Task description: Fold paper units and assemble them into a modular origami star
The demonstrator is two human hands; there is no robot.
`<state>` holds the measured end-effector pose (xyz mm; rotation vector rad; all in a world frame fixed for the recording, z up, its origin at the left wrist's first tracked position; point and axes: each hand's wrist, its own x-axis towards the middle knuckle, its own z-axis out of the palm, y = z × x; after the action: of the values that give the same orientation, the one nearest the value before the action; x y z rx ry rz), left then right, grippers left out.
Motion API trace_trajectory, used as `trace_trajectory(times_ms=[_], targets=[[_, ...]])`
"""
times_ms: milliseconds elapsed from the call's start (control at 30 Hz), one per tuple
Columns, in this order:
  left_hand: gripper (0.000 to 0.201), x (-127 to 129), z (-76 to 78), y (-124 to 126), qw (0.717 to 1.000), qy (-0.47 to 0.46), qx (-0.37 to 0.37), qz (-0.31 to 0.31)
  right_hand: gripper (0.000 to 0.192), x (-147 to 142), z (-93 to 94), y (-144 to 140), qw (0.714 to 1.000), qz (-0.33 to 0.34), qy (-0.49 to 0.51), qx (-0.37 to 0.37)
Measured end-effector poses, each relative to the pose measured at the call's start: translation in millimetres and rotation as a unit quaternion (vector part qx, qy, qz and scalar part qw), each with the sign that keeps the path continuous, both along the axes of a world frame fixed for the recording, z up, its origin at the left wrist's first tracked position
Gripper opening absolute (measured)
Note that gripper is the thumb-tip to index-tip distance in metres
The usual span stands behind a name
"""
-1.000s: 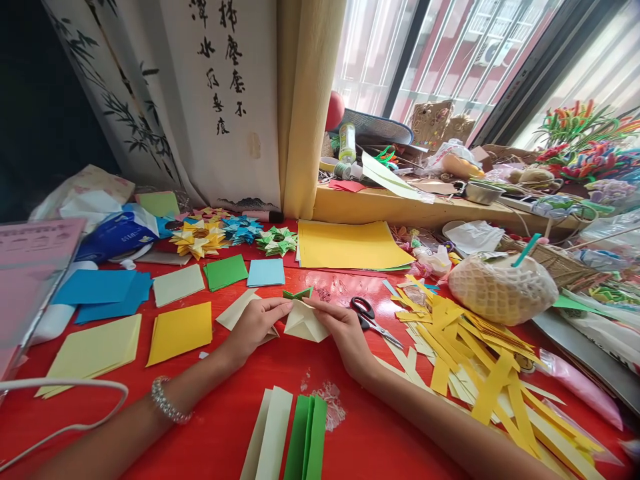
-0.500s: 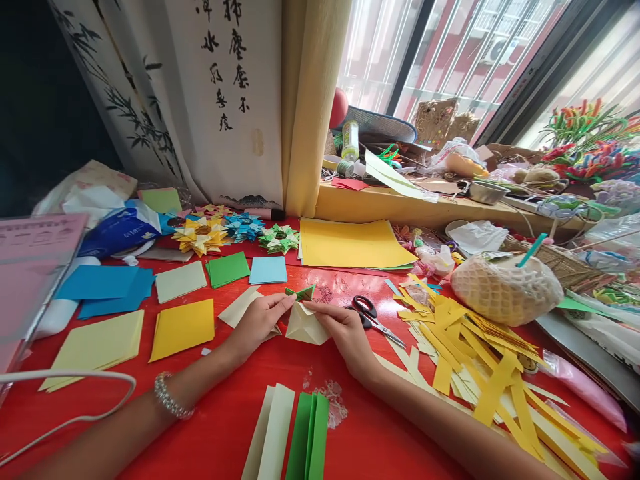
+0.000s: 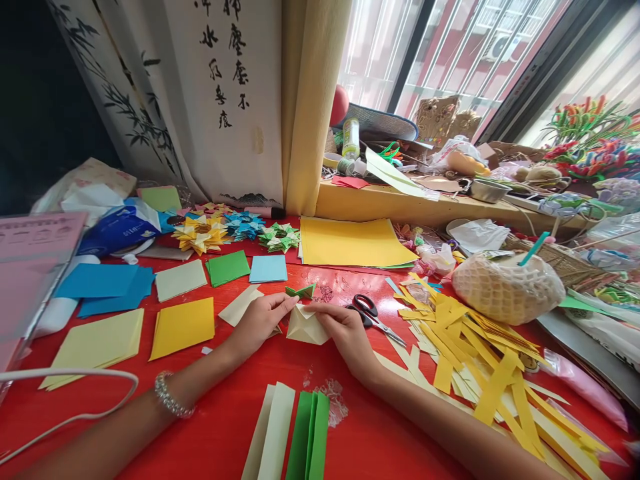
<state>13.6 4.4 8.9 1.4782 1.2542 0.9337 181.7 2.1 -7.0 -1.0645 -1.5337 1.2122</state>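
A cream paper [image 3: 305,328] with fold creases is held above the red table in front of me. My left hand [image 3: 261,321] is closed in a pinch at its upper left edge. On its other side, my right hand [image 3: 350,333] grips the upper right edge between thumb and fingers. Just behind the fingertips shows a small folded green paper piece [image 3: 304,291]; I cannot tell whether it touches the hands. Partly hidden by my left hand, cream paper [image 3: 239,303] lies on the table. Black-handled scissors [image 3: 373,313] rest right of my right hand.
Nearer me lie folded cream strips [image 3: 270,430] and green strips [image 3: 307,433]. Yellow paper [image 3: 183,327] and blue paper [image 3: 100,280] sit left. Yellow offcuts [image 3: 460,333] and a netted fruit [image 3: 507,287] with a straw occupy the right. Folded paper stars [image 3: 200,235] stand behind.
Both hands stay in nearly the same place, still on the cream paper. The view has shifted very slightly.
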Motion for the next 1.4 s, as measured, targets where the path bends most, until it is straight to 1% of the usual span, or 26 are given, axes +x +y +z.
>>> trace_trajectory(times_ms=[100,167,267,333,433,567,700,767,867,933,1000,1067,1267,1400], targets=[[0.036,0.5,1.2,-3.1,0.998,0.049,0.034,0.011,0.022,-0.5,5.7,-1.6,0.999,0.018,0.017,-0.023],[0.035,1.1,2.2,-5.7,0.994,0.084,0.061,0.019,0.020,-1.0,10.0,-2.3,0.997,0.030,0.052,-0.045],[0.033,1.7,3.3,-8.8,0.986,0.130,0.098,0.029,0.026,-2.0,12.5,-1.6,0.991,0.044,0.094,-0.084],[0.032,1.7,3.3,-9.4,0.981,0.150,0.116,0.029,0.028,-2.5,11.0,-0.3,0.989,0.062,0.088,-0.097],[0.031,1.3,2.9,-8.7,0.980,0.159,0.120,0.023,0.026,-2.9,7.5,1.2,0.990,0.080,0.068,-0.092],[0.031,1.2,3.4,-8.1,0.987,0.126,0.095,0.009,0.024,-2.9,6.8,1.5,0.986,0.078,0.105,-0.106],[0.030,1.0,3.9,-8.0,0.992,0.100,0.077,-0.004,0.029,-3.5,9.0,1.2,0.979,0.075,0.141,-0.126],[0.030,0.5,2.8,-7.3,0.991,0.107,0.081,0.010,0.031,-4.0,9.2,0.7,0.979,0.088,0.139,-0.123],[0.029,-0.3,0.3,-6.1,0.989,0.121,0.076,0.046,0.027,-4.3,7.3,0.3,0.981,0.115,0.113,-0.110],[0.029,-0.4,-0.7,-6.0,0.991,0.111,0.063,0.047,0.024,-3.7,4.7,0.5,0.985,0.095,0.094,-0.110],[0.028,0.0,-0.6,-6.2,0.995,0.082,0.049,0.031,0.024,-2.8,2.2,1.2,0.988,0.050,0.092,-0.114],[0.028,0.6,-0.1,-6.1,0.998,0.053,0.038,0.019,0.025,-1.8,0.4,1.9,0.989,0.023,0.097,-0.113],[0.025,0.6,-1.0,-2.9,1.000,-0.021,0.001,-0.001,0.029,-1.2,-1.3,3.0,0.993,0.013,0.097,-0.068],[0.024,-0.5,0.0,-2.6,0.997,-0.059,-0.044,-0.012,0.028,-0.6,-2.2,2.5,0.997,0.003,0.066,-0.047]])
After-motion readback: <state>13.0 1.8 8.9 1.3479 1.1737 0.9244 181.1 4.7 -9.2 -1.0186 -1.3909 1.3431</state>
